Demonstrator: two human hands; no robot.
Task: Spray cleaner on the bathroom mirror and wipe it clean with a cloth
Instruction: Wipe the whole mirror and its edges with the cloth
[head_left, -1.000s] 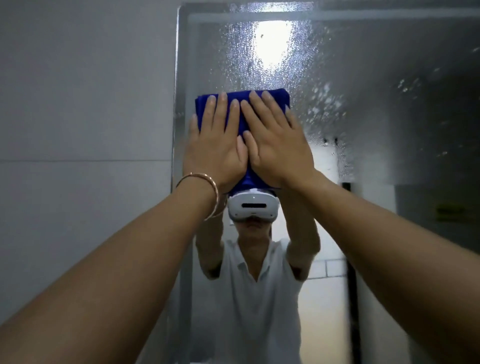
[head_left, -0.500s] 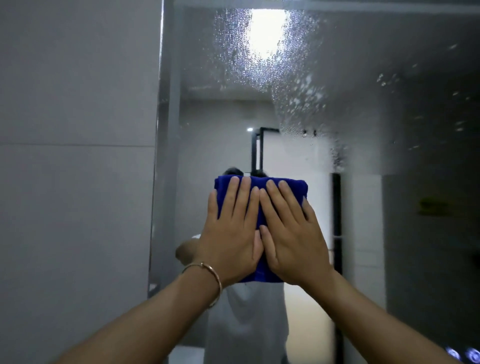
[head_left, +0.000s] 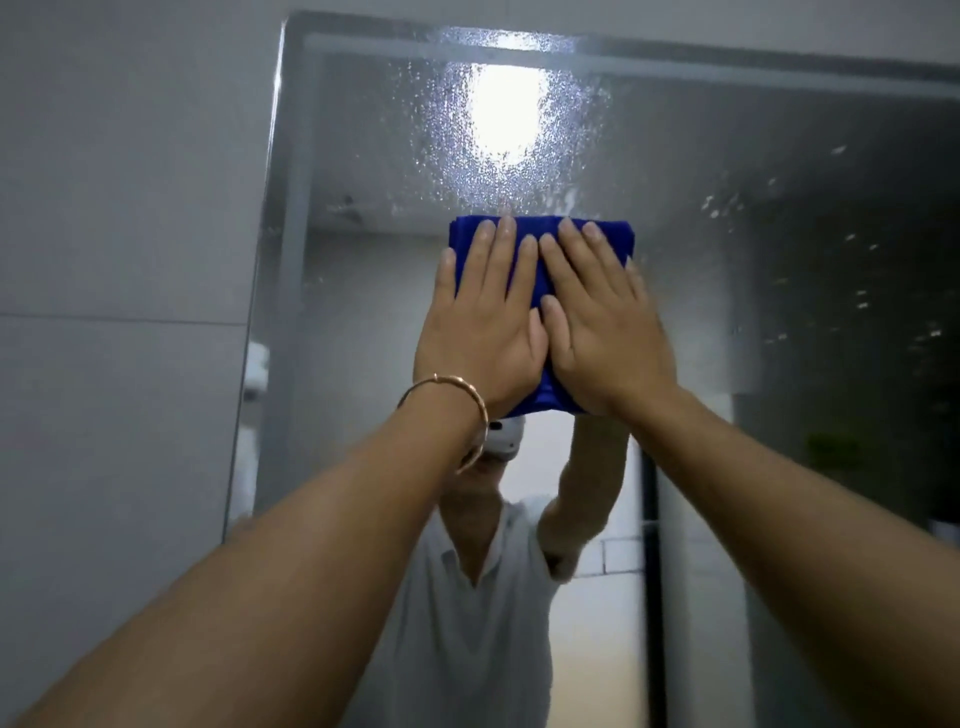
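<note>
A folded blue cloth (head_left: 613, 236) lies flat against the bathroom mirror (head_left: 753, 260), just under a patch of spray droplets (head_left: 452, 130) around the reflected ceiling light. My left hand (head_left: 483, 332), with a gold bangle at the wrist, presses the cloth's left half with straight fingers. My right hand (head_left: 608, 332) presses the right half the same way, thumbs almost touching. Most of the cloth is hidden under the two hands. More droplets speckle the glass at the right.
A grey tiled wall (head_left: 119, 260) borders the mirror's left edge (head_left: 260, 260). The mirror's top edge runs close above the droplets. A person in a white shirt (head_left: 467, 623) with raised arms is reflected below the cloth.
Both hands slid the cloth down the glass from high up, then back up to just under the droplets. A wiped streak shows below the cloth.
</note>
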